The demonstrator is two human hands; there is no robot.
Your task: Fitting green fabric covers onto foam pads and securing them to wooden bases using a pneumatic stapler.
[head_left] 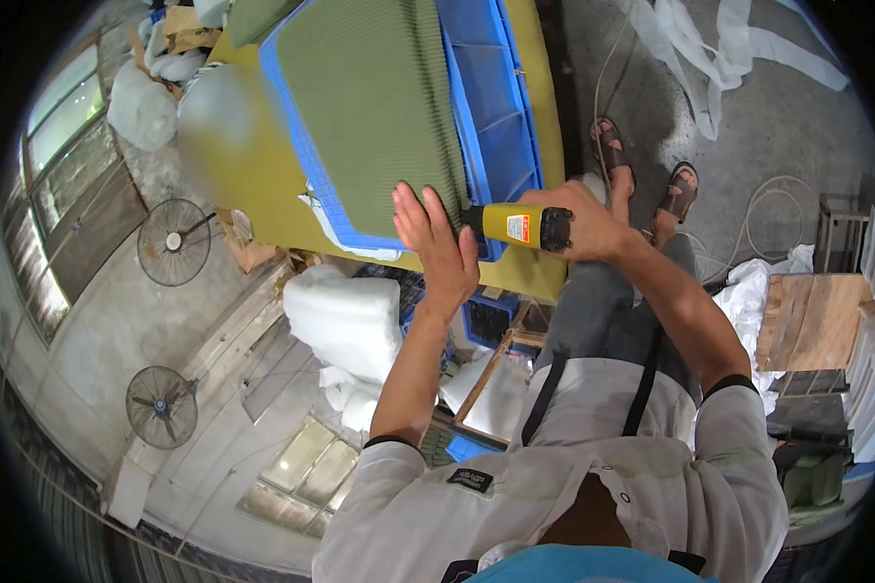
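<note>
A green ribbed fabric panel lies over a blue plastic frame on the yellow-green table. My left hand rests flat near the panel's near right corner, fingers stretched and thumb apart, gripping nothing. In my right hand is a yellow and black power tool that looks like a staple gun. It lies level, its black nose against the panel's edge beside my left thumb. The fingers round its handle are partly hidden.
The yellow-green table ends just before my legs. A thin hose trails over the floor by my sandals. White padding is piled at the left, near a wall fan. A wooden board stands at right.
</note>
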